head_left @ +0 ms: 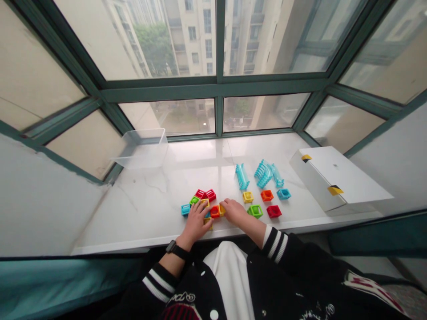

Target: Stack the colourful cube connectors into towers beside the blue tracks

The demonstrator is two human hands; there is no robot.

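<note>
On a white marble sill (150, 209) lies a cluster of small hollow plastic cubes in red, green, yellow, blue and orange. My left hand (196, 223) rests on the cluster (203, 202) with fingers spread over a yellow cube. My right hand (234, 212) is closed, its fingertips pinching an orange and yellow cube (216, 210) at the cluster's right side. Loose cubes lie to the right: yellow (247, 196), orange (267, 195), blue (283, 194), green (255, 210) and red (274, 211). Behind them lie light-blue ribbed track pieces (263, 173).
A clear plastic tub (142, 149) stands at the back left of the sill. A white box with yellow-black tape (336, 178) lies at the right end. Green-framed windows close off the back. My striped jacket sleeves cross the sill's front edge.
</note>
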